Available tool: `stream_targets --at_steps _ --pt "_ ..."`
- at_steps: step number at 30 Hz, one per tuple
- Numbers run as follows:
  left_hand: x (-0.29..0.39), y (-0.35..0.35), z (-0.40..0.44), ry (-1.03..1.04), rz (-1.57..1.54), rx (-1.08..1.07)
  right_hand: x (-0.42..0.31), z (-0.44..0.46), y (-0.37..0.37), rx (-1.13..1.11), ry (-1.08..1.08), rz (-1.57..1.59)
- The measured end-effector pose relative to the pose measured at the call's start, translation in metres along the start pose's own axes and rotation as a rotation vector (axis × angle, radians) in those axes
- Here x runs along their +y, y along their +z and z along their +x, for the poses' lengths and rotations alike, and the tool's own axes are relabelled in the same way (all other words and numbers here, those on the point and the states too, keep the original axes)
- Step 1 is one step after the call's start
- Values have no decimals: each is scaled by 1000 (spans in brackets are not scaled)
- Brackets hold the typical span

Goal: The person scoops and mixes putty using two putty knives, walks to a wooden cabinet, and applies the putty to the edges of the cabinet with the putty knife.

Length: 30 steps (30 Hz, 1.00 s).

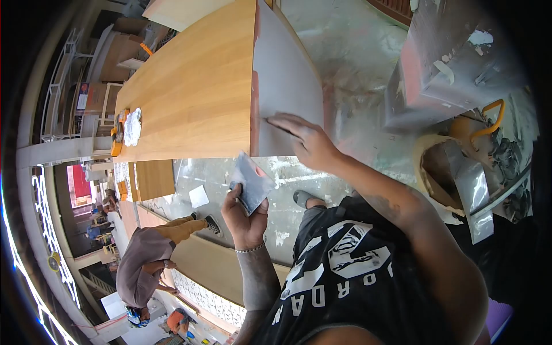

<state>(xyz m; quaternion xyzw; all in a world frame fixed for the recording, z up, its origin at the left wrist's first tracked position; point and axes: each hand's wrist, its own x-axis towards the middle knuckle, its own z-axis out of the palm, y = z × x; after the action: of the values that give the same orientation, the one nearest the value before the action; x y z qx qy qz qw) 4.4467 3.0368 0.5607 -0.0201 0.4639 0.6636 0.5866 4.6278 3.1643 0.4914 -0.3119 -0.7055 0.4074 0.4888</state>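
My left hand grips a thin grey putty plate with a pink smear on it, thumb over its face. The plate's upper corner comes close to the near corner of a wooden cabinet. My right hand is at the cabinet's grey-coated side panel, fingers together and pointing at its edge. A thin dark line shows under those fingers; what they hold is unclear. Pink putty runs along the edge between the wood face and the grey panel.
A grey-coated box with pink patches stands at right, above an open-topped bucket. A bent-over person works at a long panel at lower left. An orange tool and white sheet lie on the cabinet.
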Motion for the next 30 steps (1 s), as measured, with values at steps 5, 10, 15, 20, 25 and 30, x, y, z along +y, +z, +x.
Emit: stream_targets --at_steps 5,10,15,20,25,30 --pt "-4 -9 15 -235 -113 -156 -45 -42 -22 -227 -232 123" --pt "4 32 -4 107 -29 -226 -27 -63 -55 -504 175 -74" --pt "-19 24 2 739 662 -33 -50 -69 -48 6 865 1161" --pt "-33 29 -2 654 640 -200 -50 -61 -38 39 1017 1353" --pt "-8 21 -3 442 1094 -342 -37 -57 -29 -9 980 1291" --pt "-10 10 -12 405 1340 -223 31 -12 -26 128 610 818"
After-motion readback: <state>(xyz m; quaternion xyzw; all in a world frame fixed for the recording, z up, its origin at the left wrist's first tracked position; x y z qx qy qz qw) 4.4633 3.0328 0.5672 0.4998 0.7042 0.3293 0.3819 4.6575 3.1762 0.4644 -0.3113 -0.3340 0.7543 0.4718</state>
